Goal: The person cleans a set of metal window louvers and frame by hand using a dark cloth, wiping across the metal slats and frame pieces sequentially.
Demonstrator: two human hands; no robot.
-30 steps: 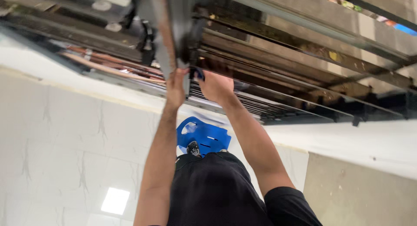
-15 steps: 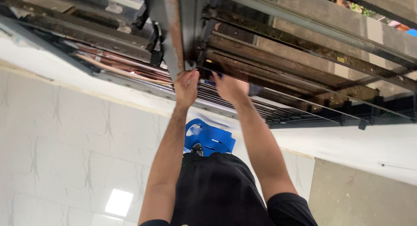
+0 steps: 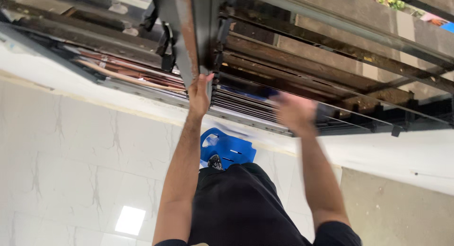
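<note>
Where the rusty, dark metal frame bar (image 3: 191,33) runs up the middle of the barred gate (image 3: 331,52), the left hand (image 3: 199,95) is closed on its lower end. Just beside it, the right hand (image 3: 295,112) hangs blurred with fingers spread, holding nothing. Below lie glossy white marbled floor tiles (image 3: 71,156) and a blue plastic stool (image 3: 227,149).

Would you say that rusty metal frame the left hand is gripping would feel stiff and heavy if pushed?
Probably stiff: the metal frame looks like thick steel with welded bars. Likely heavy for its size, as it is long and solid-looking. Its rust-streaked edge should give the left hand a rough, non-slippery grip. The right hand is blurred and off it.
</note>
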